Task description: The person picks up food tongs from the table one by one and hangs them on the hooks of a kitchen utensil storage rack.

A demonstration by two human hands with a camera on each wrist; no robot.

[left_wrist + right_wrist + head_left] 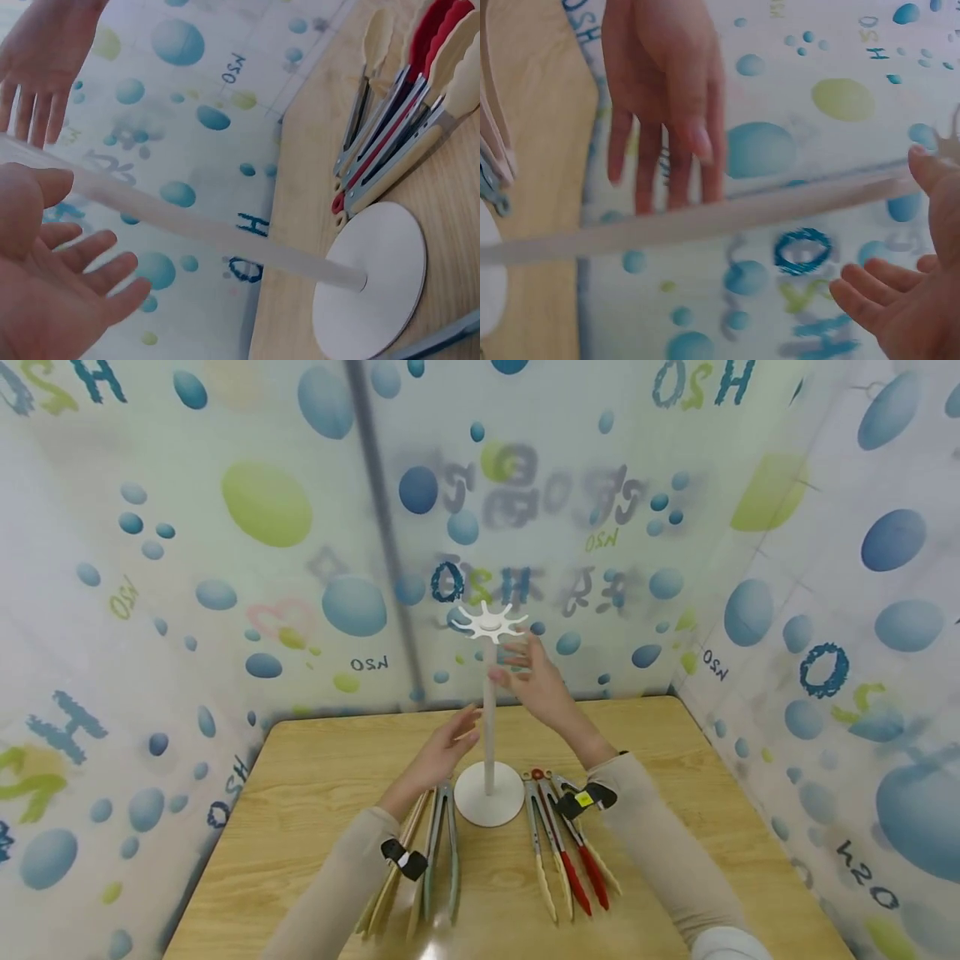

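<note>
A white stand rises from the table, its pole (490,718) upright on a round base (472,806). Several curved hooks spread from its top (491,625), with nothing hanging on them. My left hand (438,750) is beside the lower pole, fingers relaxed and apart, as the left wrist view also shows of the left hand (67,292). Higher up, just under the hooks, my right hand (536,681) is at the right of the pole with its fingers loosely spread. In the right wrist view, the right hand (907,307) holds nothing.
Kitchen tongs with cream and red tips (585,881) lie right of the base. To its left lie green-tipped tongs (442,852) and beige ones (386,897), partly behind the left forearm. A patterned curtain (300,568) surrounds the wooden table (675,777).
</note>
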